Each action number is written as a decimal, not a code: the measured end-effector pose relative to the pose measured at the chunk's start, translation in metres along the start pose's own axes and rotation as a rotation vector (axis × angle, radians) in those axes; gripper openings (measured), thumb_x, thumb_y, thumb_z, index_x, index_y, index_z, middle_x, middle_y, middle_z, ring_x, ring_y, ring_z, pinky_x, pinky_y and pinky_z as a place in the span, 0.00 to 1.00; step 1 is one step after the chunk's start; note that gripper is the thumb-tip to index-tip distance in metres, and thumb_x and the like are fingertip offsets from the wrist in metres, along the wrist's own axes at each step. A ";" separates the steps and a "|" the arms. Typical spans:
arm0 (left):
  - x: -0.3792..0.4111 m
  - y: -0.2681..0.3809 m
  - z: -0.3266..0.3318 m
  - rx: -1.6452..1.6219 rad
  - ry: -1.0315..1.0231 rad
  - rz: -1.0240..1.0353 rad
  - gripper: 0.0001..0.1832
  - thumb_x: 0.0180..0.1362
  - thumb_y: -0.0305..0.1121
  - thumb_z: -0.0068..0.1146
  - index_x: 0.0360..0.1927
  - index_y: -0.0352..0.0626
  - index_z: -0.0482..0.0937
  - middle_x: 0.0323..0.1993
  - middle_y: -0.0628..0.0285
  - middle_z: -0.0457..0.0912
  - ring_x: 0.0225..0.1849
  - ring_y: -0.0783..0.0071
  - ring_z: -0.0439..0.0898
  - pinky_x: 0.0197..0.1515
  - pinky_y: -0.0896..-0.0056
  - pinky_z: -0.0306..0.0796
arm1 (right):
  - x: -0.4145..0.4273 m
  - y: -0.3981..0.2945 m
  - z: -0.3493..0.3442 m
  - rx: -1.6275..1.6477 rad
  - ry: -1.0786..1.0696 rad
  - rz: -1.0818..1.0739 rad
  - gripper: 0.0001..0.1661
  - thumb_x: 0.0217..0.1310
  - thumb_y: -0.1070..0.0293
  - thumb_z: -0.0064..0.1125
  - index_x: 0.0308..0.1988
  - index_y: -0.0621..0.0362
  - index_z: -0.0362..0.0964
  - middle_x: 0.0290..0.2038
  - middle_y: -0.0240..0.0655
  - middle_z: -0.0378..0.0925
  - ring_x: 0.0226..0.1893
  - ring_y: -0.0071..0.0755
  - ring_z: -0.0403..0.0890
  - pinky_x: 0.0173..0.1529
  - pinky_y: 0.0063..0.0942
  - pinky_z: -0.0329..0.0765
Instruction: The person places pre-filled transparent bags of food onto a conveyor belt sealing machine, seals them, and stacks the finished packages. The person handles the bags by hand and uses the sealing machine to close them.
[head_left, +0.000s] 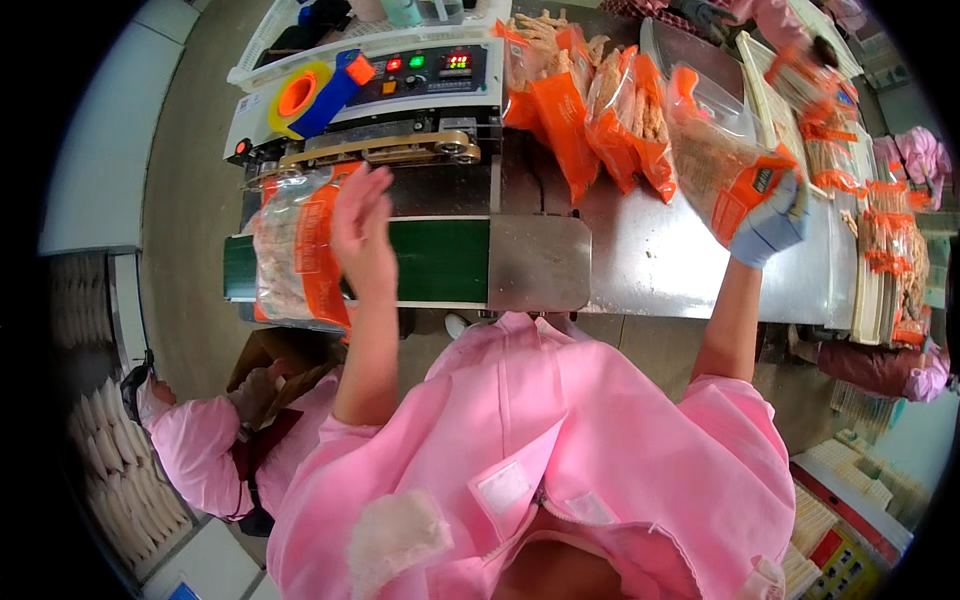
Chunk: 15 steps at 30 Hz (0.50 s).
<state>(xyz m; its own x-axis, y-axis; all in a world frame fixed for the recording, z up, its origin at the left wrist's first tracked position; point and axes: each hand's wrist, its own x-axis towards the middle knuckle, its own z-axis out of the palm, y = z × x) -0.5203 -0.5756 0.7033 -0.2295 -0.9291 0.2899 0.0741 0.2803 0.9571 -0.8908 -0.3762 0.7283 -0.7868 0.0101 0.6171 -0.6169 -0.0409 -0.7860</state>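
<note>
A band sealing machine (435, 86) stands before me with a green conveyor belt (442, 262). On the belt's left part lies a filled clear-and-orange plastic bag (296, 247), its top edge at the sealer's brass-coloured band guide (375, 150). Bare and slightly blurred, my left hand (366, 232) is at the bag's right edge, fingers stretched out; whether it touches the bag is unclear. My right hand (772, 217), in a light blue glove, grips the lower end of another filled bag (712, 165) above the steel table (637, 262). That bag's mouth points away from me.
Several filled bags (592, 112) lie beside the sealer. Tape rolls on a blue dispenser (315, 97) rest on top of it. At left, a person in pink (202, 457) bends at a cardboard box (277, 360). Other people work on the right near trays (780, 105).
</note>
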 end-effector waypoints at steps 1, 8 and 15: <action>-0.002 0.006 0.021 -0.040 -0.086 -0.016 0.24 0.56 0.24 0.52 0.58 0.37 0.65 0.52 0.55 0.74 0.55 0.68 0.72 0.58 0.69 0.63 | -0.008 -0.030 0.005 0.217 0.048 0.107 0.15 0.63 0.66 0.48 0.41 0.66 0.74 0.33 0.36 0.78 0.32 0.28 0.77 0.36 0.25 0.75; -0.019 0.007 0.092 -0.361 -0.478 0.069 0.39 0.56 0.50 0.55 0.63 0.37 0.57 0.62 0.53 0.63 0.65 0.65 0.60 0.64 0.64 0.52 | -0.078 -0.100 0.007 0.669 -0.115 0.416 0.14 0.61 0.74 0.47 0.46 0.68 0.70 0.40 0.40 0.77 0.39 0.29 0.77 0.45 0.26 0.75; -0.008 -0.018 0.057 -0.666 -0.451 -0.082 0.33 0.53 0.58 0.54 0.47 0.36 0.70 0.41 0.54 0.78 0.43 0.62 0.79 0.46 0.63 0.73 | -0.126 -0.068 0.024 0.460 -0.278 0.271 0.21 0.67 0.66 0.43 0.53 0.71 0.64 0.50 0.43 0.71 0.50 0.31 0.72 0.55 0.29 0.69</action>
<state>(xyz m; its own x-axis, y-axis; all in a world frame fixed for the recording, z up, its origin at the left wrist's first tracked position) -0.5757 -0.5597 0.6836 -0.6178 -0.7142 0.3290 0.5703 -0.1189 0.8128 -0.7489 -0.3983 0.7049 -0.8427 -0.3198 0.4331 -0.2760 -0.4341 -0.8576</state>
